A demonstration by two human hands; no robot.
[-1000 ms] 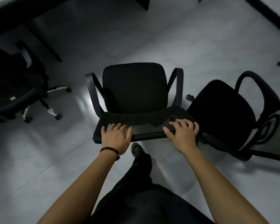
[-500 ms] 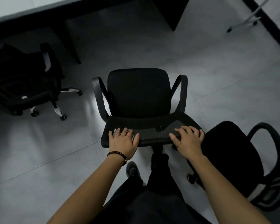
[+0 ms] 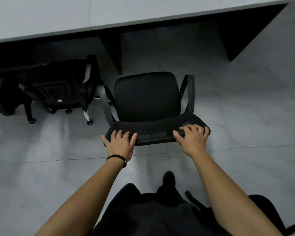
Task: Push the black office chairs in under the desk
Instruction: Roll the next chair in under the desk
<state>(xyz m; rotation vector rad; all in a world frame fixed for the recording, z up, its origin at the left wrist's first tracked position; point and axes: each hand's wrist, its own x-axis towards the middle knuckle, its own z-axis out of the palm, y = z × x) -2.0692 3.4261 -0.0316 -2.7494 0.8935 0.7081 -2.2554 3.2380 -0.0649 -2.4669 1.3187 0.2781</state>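
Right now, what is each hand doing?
Left hand: fingers spread, gripping the black mesh office chair's backrest top.
Right hand: curled over the same backrest top.

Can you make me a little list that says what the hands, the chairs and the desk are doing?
left hand: gripping the top of the chair backrest, beaded bracelet on the wrist
right hand: gripping the same backrest top
held chair: black, faces the desk, seat not yet under it
desk: pale top, dark open gap beneath
second chair: to the left, partly under the desk
floor: grey tiles
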